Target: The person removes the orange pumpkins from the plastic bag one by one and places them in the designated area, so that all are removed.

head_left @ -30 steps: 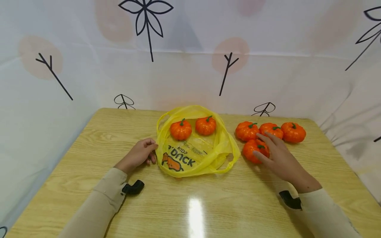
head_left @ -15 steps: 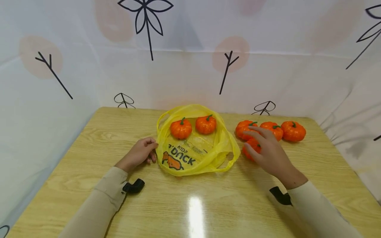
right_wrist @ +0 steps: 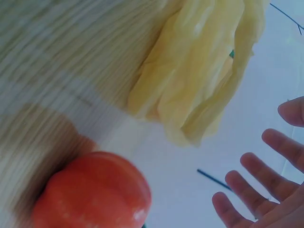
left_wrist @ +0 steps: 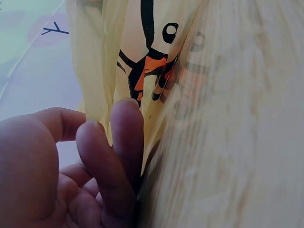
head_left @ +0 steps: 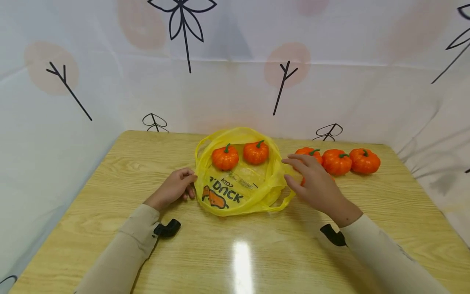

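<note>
A yellow plastic bag [head_left: 273, 198] stands with its mouth spread wide, two orange toy pumpkins [head_left: 225, 158] with green stems inside. My left hand [head_left: 173, 188] pinches the bag's left edge between thumb and fingers; the left wrist view shows the fingertips against the thin plastic [left_wrist: 95, 61]. Between the bag's right side and the loose pumpkins hovers my right hand [head_left: 317, 188], fingers spread and holding nothing. Beneath it a front pumpkin [right_wrist: 95, 194] is mostly hidden in the head view. Behind stands a row of three more pumpkins [head_left: 337, 162], the leftmost partly covered by my hand.
The wooden table [head_left: 205, 253] ends at the back against a white patterned cloth [head_left: 227, 94]. One bag handle [head_left: 286, 202] loops out at the front right, near my right hand. Black wrist mounts [head_left: 167, 228] stick out from both sleeves.
My right hand has moved left from over the front pumpkin toward the bag's right rim, with nothing in it. My left hand has stayed at the bag's edge. The pumpkins have not moved.
</note>
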`<action>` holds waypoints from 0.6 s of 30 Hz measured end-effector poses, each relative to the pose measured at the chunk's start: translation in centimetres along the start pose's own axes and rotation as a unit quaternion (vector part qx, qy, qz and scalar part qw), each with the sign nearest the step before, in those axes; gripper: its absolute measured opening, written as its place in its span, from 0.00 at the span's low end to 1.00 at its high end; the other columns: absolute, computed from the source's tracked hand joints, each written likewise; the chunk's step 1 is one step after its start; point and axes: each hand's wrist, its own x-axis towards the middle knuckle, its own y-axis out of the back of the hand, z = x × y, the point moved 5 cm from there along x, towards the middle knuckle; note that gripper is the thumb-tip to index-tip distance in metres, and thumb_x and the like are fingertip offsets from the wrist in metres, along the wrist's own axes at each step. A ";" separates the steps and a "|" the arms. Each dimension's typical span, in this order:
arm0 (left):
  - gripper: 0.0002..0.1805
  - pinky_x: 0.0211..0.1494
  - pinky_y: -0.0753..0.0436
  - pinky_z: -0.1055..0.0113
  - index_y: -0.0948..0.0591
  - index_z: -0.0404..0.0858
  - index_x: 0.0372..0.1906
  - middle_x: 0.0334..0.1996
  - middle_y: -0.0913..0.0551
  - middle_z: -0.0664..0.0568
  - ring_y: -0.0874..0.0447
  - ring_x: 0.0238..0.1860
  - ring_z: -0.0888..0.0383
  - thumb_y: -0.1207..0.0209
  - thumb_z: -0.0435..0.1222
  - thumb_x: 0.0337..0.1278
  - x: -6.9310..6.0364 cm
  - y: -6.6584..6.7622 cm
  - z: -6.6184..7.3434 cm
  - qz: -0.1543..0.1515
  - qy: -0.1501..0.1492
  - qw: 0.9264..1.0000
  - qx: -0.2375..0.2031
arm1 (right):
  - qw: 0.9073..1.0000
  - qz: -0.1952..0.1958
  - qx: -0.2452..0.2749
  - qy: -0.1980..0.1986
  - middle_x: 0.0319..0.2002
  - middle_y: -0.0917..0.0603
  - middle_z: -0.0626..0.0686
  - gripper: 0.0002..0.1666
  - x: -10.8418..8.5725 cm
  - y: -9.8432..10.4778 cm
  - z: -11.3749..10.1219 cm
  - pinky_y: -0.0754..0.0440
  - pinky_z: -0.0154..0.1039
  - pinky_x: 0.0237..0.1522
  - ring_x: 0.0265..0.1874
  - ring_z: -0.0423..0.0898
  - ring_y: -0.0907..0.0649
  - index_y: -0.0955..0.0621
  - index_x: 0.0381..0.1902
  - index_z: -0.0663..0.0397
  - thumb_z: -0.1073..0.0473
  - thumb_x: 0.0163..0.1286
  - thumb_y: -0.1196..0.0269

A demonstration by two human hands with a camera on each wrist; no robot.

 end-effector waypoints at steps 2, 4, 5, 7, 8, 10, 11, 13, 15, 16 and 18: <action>0.14 0.24 0.19 0.68 0.26 0.36 0.43 0.24 0.21 0.47 0.19 0.23 0.56 0.51 0.43 0.77 0.1 0.0 0.0 0.002 0.001 1.000 -0.002 | 1.000 -0.007 -0.001 0.000 0.64 0.25 0.61 0.24 0.3 -0.2 -0.3 0.21 0.61 0.56 0.62 0.61 0.26 0.22 0.62 0.56 0.58 0.70 0.35; 0.13 0.24 0.19 0.68 0.25 0.37 0.43 0.24 0.21 0.47 0.19 0.23 0.56 0.51 0.44 0.77 0.1 0.0 0.0 0.003 0.003 1.000 -0.001 | 1.000 -0.015 -0.006 0.001 0.65 0.25 0.61 0.24 0.7 -0.4 -0.6 0.22 0.61 0.57 0.63 0.61 0.27 0.22 0.63 0.56 0.56 0.71 0.36; 0.13 0.24 0.19 0.67 0.25 0.37 0.43 0.24 0.21 0.47 0.19 0.23 0.56 0.51 0.44 0.77 0.1 -0.1 0.0 0.005 0.003 1.000 0.000 | 1.000 -0.019 -0.008 0.002 0.65 0.25 0.61 0.24 0.9 -0.5 -0.8 0.23 0.62 0.59 0.63 0.61 0.27 0.22 0.63 0.55 0.56 0.71 0.36; 0.13 0.24 0.19 0.67 0.25 0.37 0.43 0.24 0.21 0.47 0.19 0.23 0.55 0.51 0.44 0.77 0.1 0.0 0.1 0.006 0.002 1.000 0.001 | 1.000 -0.024 -0.010 0.004 0.65 0.25 0.61 0.25 1.2 -0.6 -1.1 0.24 0.63 0.61 0.64 0.62 0.27 0.23 0.64 0.55 0.55 0.71 0.36; 0.13 0.24 0.19 0.67 0.25 0.37 0.43 0.24 0.21 0.47 0.19 0.23 0.55 0.51 0.44 0.77 0.1 0.0 0.1 0.006 0.001 1.000 0.002 | 1.000 -0.024 -0.012 0.006 0.65 0.25 0.60 0.26 1.4 -0.6 -1.3 0.25 0.63 0.62 0.64 0.62 0.26 0.23 0.64 0.55 0.54 0.71 0.36; 0.13 0.24 0.19 0.67 0.25 0.36 0.43 0.24 0.21 0.47 0.19 0.23 0.56 0.51 0.44 0.77 0.1 0.0 0.1 0.006 0.000 1.000 0.002 | 0.999 -0.027 -0.013 0.010 0.65 0.25 0.60 0.26 1.8 -0.8 -1.7 0.26 0.63 0.63 0.64 0.62 0.26 0.23 0.64 0.55 0.54 0.71 0.36; 0.14 0.24 0.19 0.67 0.25 0.36 0.43 0.24 0.21 0.47 0.19 0.23 0.56 0.51 0.43 0.77 0.1 0.0 0.1 0.005 0.000 1.000 0.001 | 0.999 -0.028 -0.013 0.012 0.65 0.25 0.60 0.26 2.0 -0.8 -1.9 0.27 0.63 0.64 0.64 0.62 0.26 0.23 0.64 0.54 0.54 0.71 0.36; 0.14 0.24 0.19 0.67 0.26 0.36 0.43 0.24 0.21 0.47 0.19 0.23 0.56 0.51 0.43 0.77 0.1 0.0 0.0 0.003 0.002 1.000 0.001 | 0.999 -0.030 -0.015 0.017 0.65 0.25 0.60 0.26 2.3 -0.9 -2.2 0.26 0.62 0.64 0.64 0.61 0.26 0.23 0.64 0.54 0.53 0.71 0.36; 0.14 0.24 0.19 0.67 0.25 0.36 0.42 0.24 0.21 0.47 0.19 0.22 0.56 0.51 0.44 0.77 0.1 0.0 -0.1 0.003 0.004 1.000 -0.001 | 0.999 -0.034 -0.015 0.021 0.65 0.25 0.59 0.26 2.6 -1.0 -2.6 0.26 0.62 0.64 0.65 0.60 0.27 0.23 0.64 0.54 0.53 0.71 0.36; 0.14 0.24 0.19 0.67 0.26 0.36 0.43 0.24 0.21 0.47 0.19 0.23 0.56 0.51 0.44 0.77 0.1 0.0 -0.1 0.002 0.003 1.000 0.001 | 0.999 -0.036 -0.015 0.022 0.65 0.25 0.59 0.26 2.7 -1.1 -2.8 0.26 0.61 0.64 0.65 0.60 0.27 0.23 0.64 0.54 0.52 0.71 0.36; 0.14 0.24 0.19 0.67 0.26 0.36 0.43 0.24 0.21 0.48 0.18 0.23 0.56 0.51 0.44 0.77 0.2 0.0 0.0 0.002 0.003 1.000 0.003 | 0.999 -0.041 -0.014 0.022 0.66 0.26 0.58 0.27 2.9 -1.1 -3.2 0.27 0.61 0.65 0.66 0.59 0.28 0.24 0.65 0.53 0.52 0.71 0.36</action>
